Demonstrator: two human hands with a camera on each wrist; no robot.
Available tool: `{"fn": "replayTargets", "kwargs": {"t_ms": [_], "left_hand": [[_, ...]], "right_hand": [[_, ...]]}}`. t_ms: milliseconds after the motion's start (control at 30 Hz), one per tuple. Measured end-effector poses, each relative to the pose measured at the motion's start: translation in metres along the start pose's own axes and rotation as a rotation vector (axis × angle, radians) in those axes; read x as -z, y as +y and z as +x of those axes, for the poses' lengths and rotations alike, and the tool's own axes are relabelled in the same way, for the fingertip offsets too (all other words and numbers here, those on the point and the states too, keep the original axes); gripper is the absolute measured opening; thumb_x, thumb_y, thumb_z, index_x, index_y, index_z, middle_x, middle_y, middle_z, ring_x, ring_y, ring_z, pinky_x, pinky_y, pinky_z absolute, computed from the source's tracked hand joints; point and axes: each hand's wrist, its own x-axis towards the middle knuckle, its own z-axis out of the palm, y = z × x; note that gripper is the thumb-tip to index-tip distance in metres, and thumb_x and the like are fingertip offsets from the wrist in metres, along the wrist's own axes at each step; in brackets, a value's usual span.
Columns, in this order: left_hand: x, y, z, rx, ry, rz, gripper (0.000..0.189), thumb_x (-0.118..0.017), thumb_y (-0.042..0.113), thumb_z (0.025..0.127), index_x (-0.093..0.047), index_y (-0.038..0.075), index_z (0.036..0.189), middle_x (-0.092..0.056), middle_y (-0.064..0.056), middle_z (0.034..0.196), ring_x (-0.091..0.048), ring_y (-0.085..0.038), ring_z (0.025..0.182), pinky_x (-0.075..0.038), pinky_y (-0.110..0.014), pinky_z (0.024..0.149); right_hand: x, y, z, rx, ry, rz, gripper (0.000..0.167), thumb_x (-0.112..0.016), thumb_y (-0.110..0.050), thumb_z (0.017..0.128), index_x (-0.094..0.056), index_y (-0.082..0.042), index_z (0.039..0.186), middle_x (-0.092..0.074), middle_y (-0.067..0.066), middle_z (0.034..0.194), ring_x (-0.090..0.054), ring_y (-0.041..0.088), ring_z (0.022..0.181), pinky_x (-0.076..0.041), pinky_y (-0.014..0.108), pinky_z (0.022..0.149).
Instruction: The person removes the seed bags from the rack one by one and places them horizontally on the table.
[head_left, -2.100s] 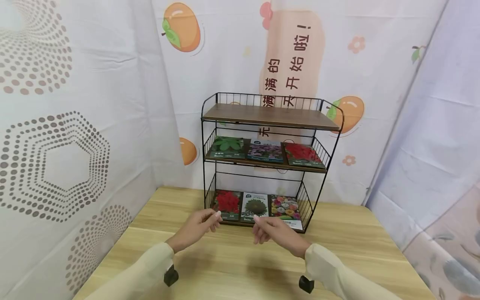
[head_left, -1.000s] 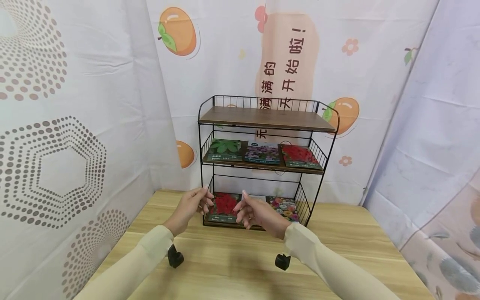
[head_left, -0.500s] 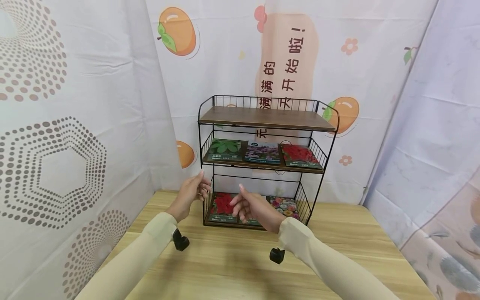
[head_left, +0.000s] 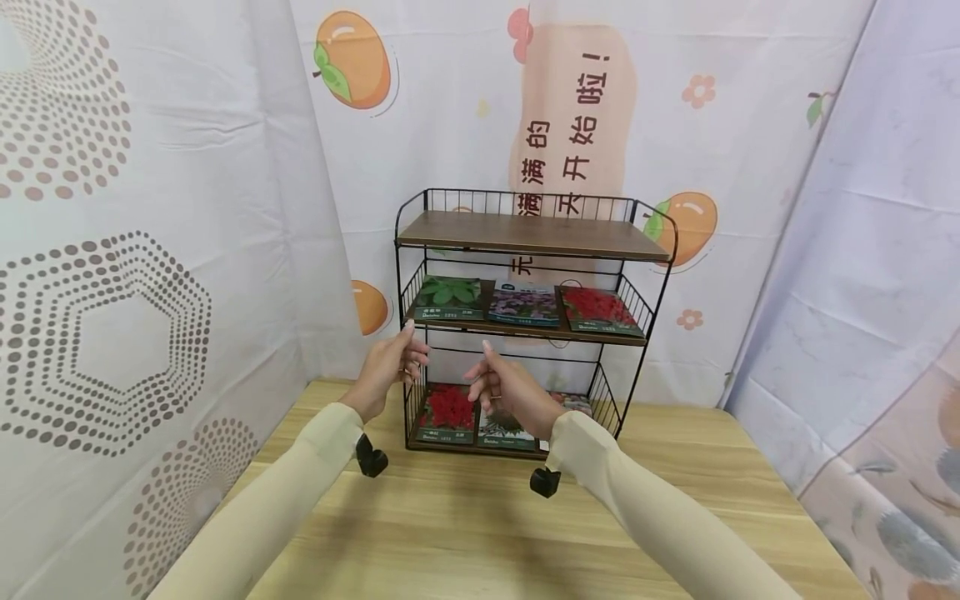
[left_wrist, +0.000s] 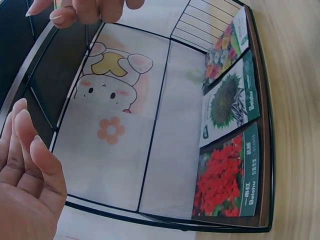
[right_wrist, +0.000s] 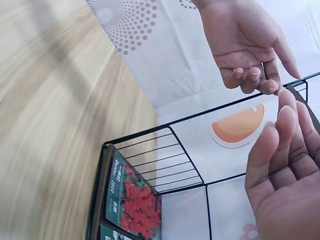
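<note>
A black wire rack with dark brown shelves [head_left: 532, 232] stands on the table. On its middle shelf lie flower seed packets: a green-leaf one [head_left: 450, 296], a purple one [head_left: 527, 305] and a red one [head_left: 598, 308]. The bottom shelf bears a red-flower packet [head_left: 447, 410], a sunflower packet [head_left: 504, 429] and a mixed-flower packet [left_wrist: 221, 54]; the right arm partly covers this last one in the head view. My left hand [head_left: 384, 372] hovers by the rack's left front post, fingers loosely bent. My right hand [head_left: 513, 387] hovers before the lower opening. Neither holds anything.
Pale wooden tabletop [head_left: 420, 533] extends in front of and beside the rack. Printed white curtains [head_left: 465, 100] enclose the back and both sides. A black wrist camera mount hangs under each sleeve.
Both hands have risen from low in front of the bottom shelf towards the middle shelf's height, drifting slightly left. The head view shifted a little. The packets have stayed in place.
</note>
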Motion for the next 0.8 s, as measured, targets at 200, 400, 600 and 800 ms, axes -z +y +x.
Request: {"fn": "replayTargets", "kwargs": {"t_ms": [200,400,600,800], "left_hand": [[-0.003,0.008,0.011,0.063,0.029,-0.083,0.071,-0.048,0.066,0.101,-0.072,0.0,0.109,-0.074,-0.003,0.086,-0.058,-0.012,0.061,-0.047,-0.028,0.06],[-0.007,0.017,0.018,0.111,0.069,-0.155,0.073,-0.053,0.067,0.099,-0.074,-0.002,0.114,-0.077,-0.008,0.093,-0.057,-0.011,0.057,-0.046,-0.024,0.056],[-0.009,0.022,0.022,0.134,0.06,-0.198,0.062,-0.056,0.056,0.103,-0.073,-0.003,0.116,-0.077,-0.003,0.088,-0.056,-0.008,0.055,-0.045,-0.023,0.056],[-0.008,0.021,0.023,0.098,0.076,-0.226,0.044,-0.06,0.04,0.105,-0.076,-0.001,0.104,-0.075,-0.003,0.08,-0.054,-0.007,0.053,-0.042,-0.021,0.051]], "right_hand": [[0.0,0.002,0.005,0.001,0.011,0.033,0.068,-0.035,-0.063,0.106,-0.066,-0.003,0.114,-0.068,0.009,0.088,-0.055,0.021,0.066,-0.052,0.038,0.068],[-0.004,0.006,0.004,-0.011,-0.008,0.036,0.071,-0.035,-0.063,0.107,-0.065,0.001,0.117,-0.068,0.009,0.088,-0.056,0.019,0.065,-0.051,0.036,0.067],[-0.006,0.013,0.003,-0.033,-0.021,0.049,0.072,-0.032,-0.065,0.105,-0.066,-0.002,0.114,-0.067,0.009,0.09,-0.055,0.02,0.066,-0.049,0.038,0.068],[-0.007,0.015,0.002,-0.044,-0.025,0.047,0.076,-0.034,-0.067,0.104,-0.064,0.001,0.118,-0.067,0.009,0.091,-0.055,0.019,0.067,-0.049,0.037,0.068]]}}
